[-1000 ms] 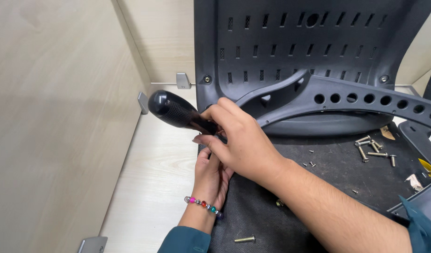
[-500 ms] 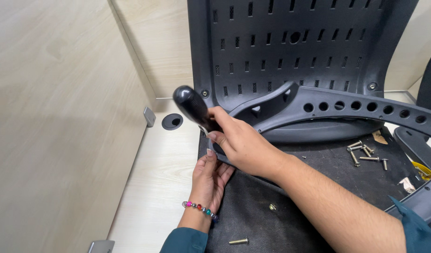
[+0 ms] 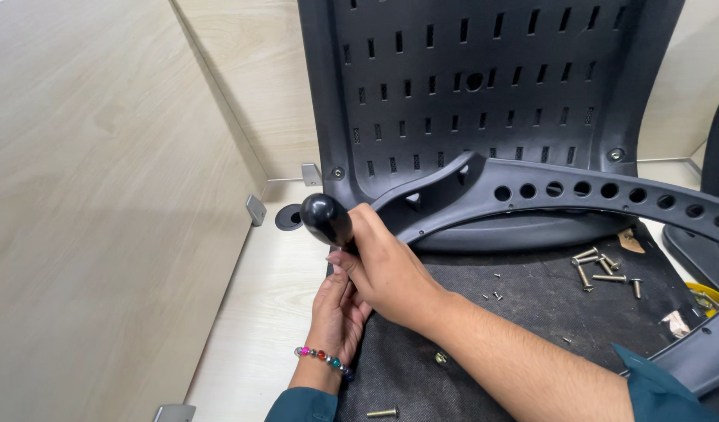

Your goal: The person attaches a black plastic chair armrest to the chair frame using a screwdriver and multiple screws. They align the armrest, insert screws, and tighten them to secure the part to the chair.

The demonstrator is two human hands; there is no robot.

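My right hand (image 3: 390,270) grips a screwdriver by its rounded black handle (image 3: 326,219), which points up and to the left. My left hand (image 3: 337,312), with a coloured bead bracelet on the wrist, lies under it at the left edge of the black fabric seat underside (image 3: 531,312); its fingers are hidden beneath my right hand, and so is the screwdriver's tip. A dark grey plastic chair back (image 3: 484,86) with slots stands upright behind, with a curved perforated support bar (image 3: 594,195) across its base.
Several loose bolts (image 3: 602,270) lie on the seat fabric at right, small screws (image 3: 492,295) near the middle, one bolt (image 3: 383,412) at the bottom. Light wood partition walls stand left and behind, with metal brackets (image 3: 255,209) and a round cable hole (image 3: 289,219) in the desk.
The screwdriver handle has swung from lying leftward to more upright in my right hand. The view has tilted up, showing more of the chair back.
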